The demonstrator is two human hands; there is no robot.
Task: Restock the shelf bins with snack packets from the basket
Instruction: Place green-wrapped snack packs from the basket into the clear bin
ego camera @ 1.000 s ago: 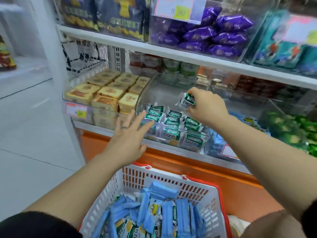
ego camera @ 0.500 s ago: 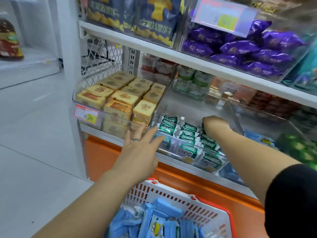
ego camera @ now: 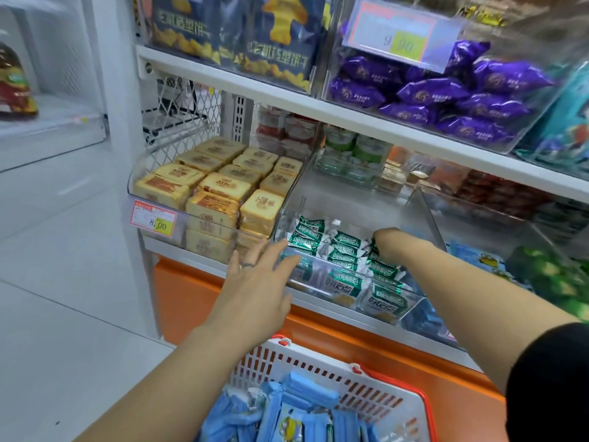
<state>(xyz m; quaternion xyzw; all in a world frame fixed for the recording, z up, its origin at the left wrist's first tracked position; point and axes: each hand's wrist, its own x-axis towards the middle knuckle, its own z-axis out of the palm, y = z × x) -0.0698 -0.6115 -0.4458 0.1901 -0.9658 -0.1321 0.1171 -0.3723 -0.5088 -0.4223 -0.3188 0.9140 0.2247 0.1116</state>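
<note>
Holds left hand [ego camera: 255, 291] flat, fingers straight and spread, gripping nothing, at the front wall of the clear bin [ego camera: 357, 202]. Dips right hand [ego camera: 387, 242] into that bin among green-and-white snack packets [ego camera: 345, 250]; fingers hidden, so cannot tell whether pinching any. Stands over a white basket [ego camera: 318, 370] with an orange rim, below the shelf [ego camera: 197, 264], loaded with blue snack packets [ego camera: 306, 406]. Shows yellow cake packs [ego camera: 216, 202] in the neighbouring bin, leftward.

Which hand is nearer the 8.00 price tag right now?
Left. The left hand is right of and below the 8.00 price tag; the right hand is farther right, down among the green packets.
</note>
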